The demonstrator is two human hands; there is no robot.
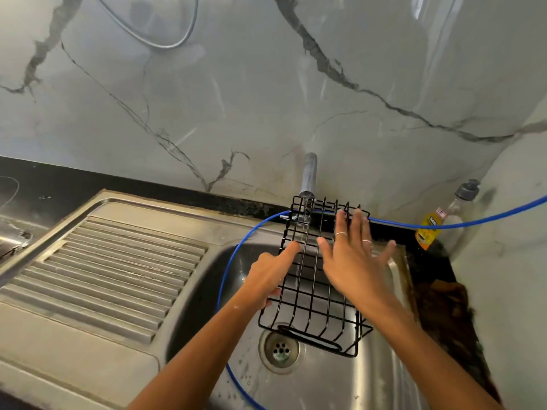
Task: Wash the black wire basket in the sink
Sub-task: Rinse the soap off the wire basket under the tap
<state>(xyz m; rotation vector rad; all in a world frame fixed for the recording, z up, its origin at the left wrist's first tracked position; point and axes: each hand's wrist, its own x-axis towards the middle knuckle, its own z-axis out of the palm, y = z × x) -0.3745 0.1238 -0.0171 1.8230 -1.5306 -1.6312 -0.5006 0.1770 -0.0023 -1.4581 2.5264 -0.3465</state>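
Note:
The black wire basket (310, 294) is held tilted over the steel sink (325, 380), its far end under the tap (308, 176). A thin stream of water runs from the tap through the wires. My left hand (270, 272) grips the basket's left edge, thumb on top. My right hand (352, 255) lies flat and spread on the basket's wires, fingers apart, with rings on two fingers. The drain (278, 348) shows below the basket's near end.
A blue hose (231, 261) loops across the sink and off to the right. A ribbed draining board (103, 279) lies to the left. A dish soap bottle (444, 220) stands in the right back corner. Marble wall rises behind.

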